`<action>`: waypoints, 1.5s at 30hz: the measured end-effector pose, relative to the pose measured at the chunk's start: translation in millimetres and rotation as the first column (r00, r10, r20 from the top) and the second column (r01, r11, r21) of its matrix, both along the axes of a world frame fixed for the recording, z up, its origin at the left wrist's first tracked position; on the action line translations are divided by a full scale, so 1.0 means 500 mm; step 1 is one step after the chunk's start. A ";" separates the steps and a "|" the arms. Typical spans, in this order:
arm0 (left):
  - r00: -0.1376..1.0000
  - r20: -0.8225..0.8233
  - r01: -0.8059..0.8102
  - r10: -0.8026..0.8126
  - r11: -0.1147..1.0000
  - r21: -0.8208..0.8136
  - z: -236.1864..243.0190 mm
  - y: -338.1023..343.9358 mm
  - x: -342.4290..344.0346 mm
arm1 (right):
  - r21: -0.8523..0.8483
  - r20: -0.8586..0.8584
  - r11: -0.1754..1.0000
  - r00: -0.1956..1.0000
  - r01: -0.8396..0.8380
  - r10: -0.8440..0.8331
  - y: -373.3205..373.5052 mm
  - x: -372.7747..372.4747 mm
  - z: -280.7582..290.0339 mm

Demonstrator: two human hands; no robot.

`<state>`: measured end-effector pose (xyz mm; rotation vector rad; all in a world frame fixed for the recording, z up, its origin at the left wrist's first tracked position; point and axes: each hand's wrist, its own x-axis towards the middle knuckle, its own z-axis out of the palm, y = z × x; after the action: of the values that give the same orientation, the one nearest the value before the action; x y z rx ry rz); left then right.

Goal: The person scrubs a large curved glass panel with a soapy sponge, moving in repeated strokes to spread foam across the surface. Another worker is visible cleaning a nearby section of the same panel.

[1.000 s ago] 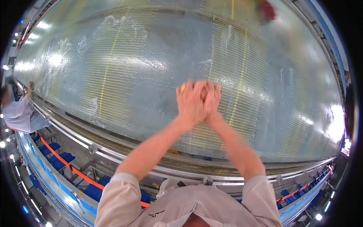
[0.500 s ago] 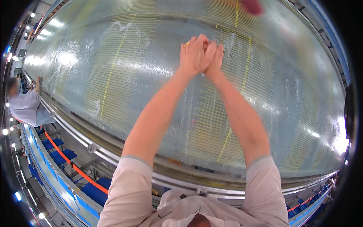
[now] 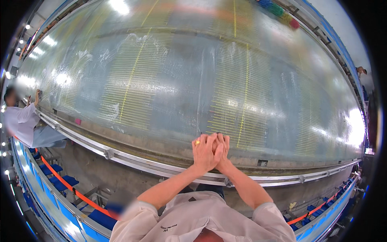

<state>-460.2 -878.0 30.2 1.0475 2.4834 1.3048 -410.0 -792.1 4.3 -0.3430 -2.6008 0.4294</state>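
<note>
A very large flat sheet [image 3: 181, 60], grey-green, glossy and wet-looking, with bands of fine yellow lines, spreads out in front of me. My left hand [image 3: 204, 153], with a yellow ring on one finger, is closed and pressed against my right hand [image 3: 223, 150]. Both hands meet at the near edge of the sheet, just beyond a metal rail [image 3: 141, 161]. Their fingers curl down together, and a bit of something dark shows at the fingertips. What they grip is mostly hidden under them.
At the left, a person [image 3: 24, 119] in a light shirt reaches onto the sheet. A small pink piece [image 3: 78, 121] lies near its edge. Blue stools [image 3: 64, 182] and an orange band [image 3: 60, 177] run behind me. Blurred multicoloured things [image 3: 278, 10] lie at the far edge.
My joined hands have come back from far out over the sheet to its near edge, and my elbows have bent. The view has shifted, showing more of the near rail and floor.
</note>
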 end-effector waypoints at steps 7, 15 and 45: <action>0.996 -0.083 -0.023 0.024 1.000 0.021 -0.016 0.089 -0.094 | 0.023 0.076 0.999 0.997 0.029 -0.031 0.083 -0.089 -0.026; 0.986 -0.157 -0.043 0.048 0.999 0.033 -0.057 0.423 -0.505 | 0.089 -0.168 0.996 0.986 0.012 0.004 0.417 -0.497 -0.089; 0.995 -0.050 0.084 -0.083 0.996 0.030 -0.023 0.198 -0.002 | 0.011 0.069 0.993 0.991 0.118 -0.118 0.184 0.030 -0.049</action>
<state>-461.3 -779.0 18.6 1.1902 2.4320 1.3142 -395.2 -700.3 -20.0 -0.5152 -2.6314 0.3739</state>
